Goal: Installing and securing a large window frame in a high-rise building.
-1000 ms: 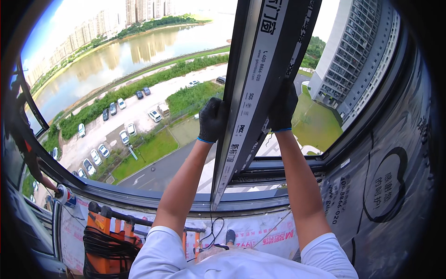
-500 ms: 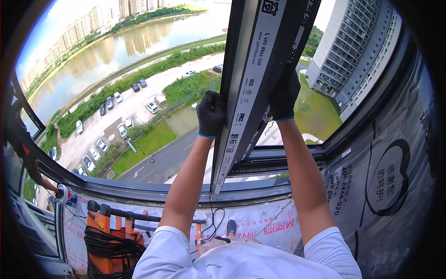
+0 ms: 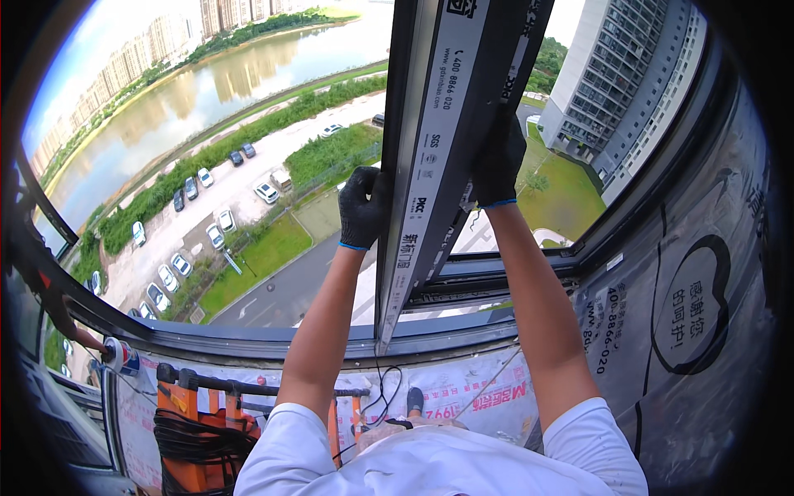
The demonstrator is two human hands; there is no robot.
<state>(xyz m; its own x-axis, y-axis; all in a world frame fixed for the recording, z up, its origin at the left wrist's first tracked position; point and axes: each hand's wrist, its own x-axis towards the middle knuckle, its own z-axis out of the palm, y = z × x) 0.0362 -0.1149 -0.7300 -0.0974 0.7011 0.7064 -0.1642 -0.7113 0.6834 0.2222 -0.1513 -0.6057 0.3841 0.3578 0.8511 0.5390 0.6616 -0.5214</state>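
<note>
A tall dark window frame post (image 3: pixel 426 190), its face covered in printed white protective film, stands upright in front of me. My left hand (image 3: pixel 361 207), in a black glove with a blue cuff, is closed against the post's left edge, fingers curled. Higher up, my right hand (image 3: pixel 500 165) grips the right side in a matching glove. Its fingertips are partly lost against the dark metal. Both arms are stretched forward, one on each side of the post.
An orange stepladder (image 3: pixel 188 430) with a coiled black cable (image 3: pixel 198 442) stands lower left. Behind it, another person's hand (image 3: pixel 103 351) is at a round blue-and-white container (image 3: pixel 124 357). Film-covered panelling (image 3: pixel 686 331) lines the right. Outside, far below, lie a road and parked cars.
The view has shifted slightly, so the post and both hands appear a little further left. My hands keep their places on the post.
</note>
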